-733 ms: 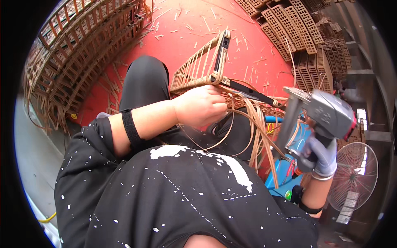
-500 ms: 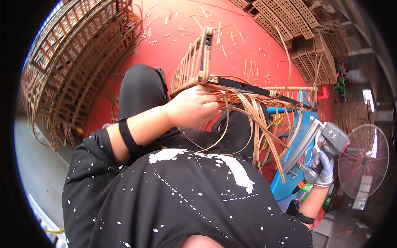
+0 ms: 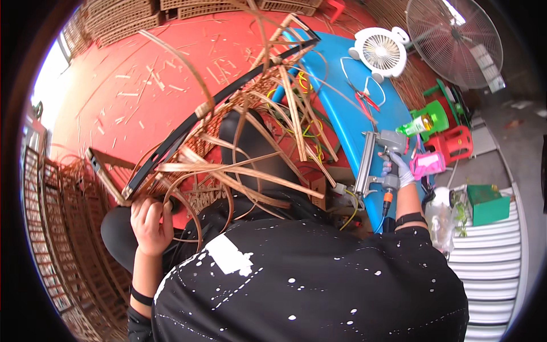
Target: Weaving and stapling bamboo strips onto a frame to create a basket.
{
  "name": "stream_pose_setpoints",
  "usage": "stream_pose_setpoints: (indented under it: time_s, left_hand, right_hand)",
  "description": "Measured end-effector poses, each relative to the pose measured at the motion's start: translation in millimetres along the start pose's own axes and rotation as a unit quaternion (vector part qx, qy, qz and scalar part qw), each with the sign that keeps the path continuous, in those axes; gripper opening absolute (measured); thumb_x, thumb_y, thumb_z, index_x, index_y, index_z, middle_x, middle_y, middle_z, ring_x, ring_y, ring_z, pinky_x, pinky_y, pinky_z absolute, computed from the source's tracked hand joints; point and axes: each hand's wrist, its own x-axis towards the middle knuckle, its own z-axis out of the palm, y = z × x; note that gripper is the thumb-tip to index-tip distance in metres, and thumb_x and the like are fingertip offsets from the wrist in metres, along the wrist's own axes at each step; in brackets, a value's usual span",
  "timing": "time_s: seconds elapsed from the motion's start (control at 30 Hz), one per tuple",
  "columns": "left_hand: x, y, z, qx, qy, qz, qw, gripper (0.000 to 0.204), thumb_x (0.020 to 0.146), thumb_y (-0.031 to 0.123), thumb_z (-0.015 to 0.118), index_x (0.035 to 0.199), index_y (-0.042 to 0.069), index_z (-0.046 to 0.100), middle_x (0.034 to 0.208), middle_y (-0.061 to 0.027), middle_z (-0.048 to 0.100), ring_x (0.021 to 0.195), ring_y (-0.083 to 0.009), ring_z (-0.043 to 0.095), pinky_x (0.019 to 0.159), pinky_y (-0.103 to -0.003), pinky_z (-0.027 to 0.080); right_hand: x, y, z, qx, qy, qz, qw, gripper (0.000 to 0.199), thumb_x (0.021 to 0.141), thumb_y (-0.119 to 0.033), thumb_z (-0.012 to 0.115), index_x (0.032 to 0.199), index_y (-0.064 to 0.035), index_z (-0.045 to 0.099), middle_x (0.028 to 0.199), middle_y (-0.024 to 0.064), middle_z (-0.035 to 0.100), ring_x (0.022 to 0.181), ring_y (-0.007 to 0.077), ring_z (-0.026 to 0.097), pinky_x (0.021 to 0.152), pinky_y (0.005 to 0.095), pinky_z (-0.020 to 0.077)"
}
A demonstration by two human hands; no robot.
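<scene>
Across my lap lies a rattan frame with black flat bars and a woven side, tilted up toward the far right. Long loose rattan strips hang out of it toward me. My left hand is bare, its fingers curled at the frame's near left corner; the fingertips are partly hidden. On the right, my gloved right hand is wrapped round the handle of a grey nail gun with a long slanted magazine and an air hose with an orange fitting. The gun rests on or just above the blue bench.
Red-handled pliers and a small white fan are on the bench. Beyond stand a large fan, green and red stools. Stacked rattan panels line the left. Strip scraps litter the red floor.
The view has swung to the right. The rattan frame now slants up toward the far right, with my left hand at its near left end. The nail gun is at the bench, still in my right hand.
</scene>
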Motion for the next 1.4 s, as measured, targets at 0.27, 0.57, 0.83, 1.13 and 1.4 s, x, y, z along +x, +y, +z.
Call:
stream_pose_setpoints:
  time_s: [0.27,0.57,0.83,1.13,1.4]
  left_hand:
    - [-4.5,2.4,1.3,0.025,0.006,-0.010,1.000,0.013,0.082,-0.001,0.064,0.079,0.003,0.053,0.072,-0.0118,0.052,0.070,-0.0329,0.053,0.070,-0.042,0.043]
    - [-0.1,8.8,-0.6,0.036,0.002,-0.026,0.999,0.012,0.082,-0.001,0.064,0.079,0.003,0.053,0.073,-0.0118,0.055,0.069,-0.0322,0.055,0.076,-0.043,0.046]
    - [7.2,11.7,-4.5,0.018,-0.022,-0.041,0.999,0.011,0.078,0.000,0.066,0.077,0.003,0.055,0.073,-0.0105,0.057,0.070,-0.0307,0.057,0.078,-0.043,0.049]
    - [8.3,11.2,-4.4,0.029,-0.018,-0.046,0.998,0.016,0.071,-0.001,0.071,0.077,0.003,0.057,0.075,-0.0111,0.057,0.073,-0.0323,0.059,0.073,-0.041,0.048]
    - [-1.0,12.1,-6.9,0.022,-0.030,-0.054,0.998,0.016,0.075,0.008,0.073,0.076,0.005,0.058,0.075,-0.0074,0.055,0.073,-0.0270,0.058,0.076,-0.038,0.048]
  right_hand:
    - [38.9,-28.2,-24.8,-0.389,0.288,0.030,0.874,0.072,0.077,-0.054,0.077,0.121,0.0001,0.059,0.098,0.0166,0.070,0.078,0.0309,0.070,0.072,0.0492,0.0581]
    - [91.3,-123.2,63.8,-0.733,0.423,-0.165,0.507,0.079,0.074,-0.065,0.066,0.123,-0.0025,0.066,0.124,0.0236,0.064,0.119,0.0371,0.059,0.102,0.0419,0.0453]
    - [191.7,-113.3,51.0,-0.804,0.321,0.037,0.499,0.054,0.074,-0.039,0.073,0.116,-0.0048,0.070,0.126,0.0211,0.063,0.120,0.0364,0.060,0.099,0.0440,0.0500]
    - [211.5,-130.5,-29.0,-0.816,0.356,-0.137,0.434,0.039,0.087,-0.035,0.058,0.107,-0.0032,0.068,0.106,0.0273,0.066,0.103,0.0471,0.062,0.084,0.0533,0.0513]
    - [208.2,-169.3,-76.9,-0.765,0.467,-0.169,0.410,0.057,0.086,-0.051,0.049,0.101,0.0003,0.068,0.113,0.0273,0.066,0.103,0.0467,0.063,0.090,0.0545,0.0476]
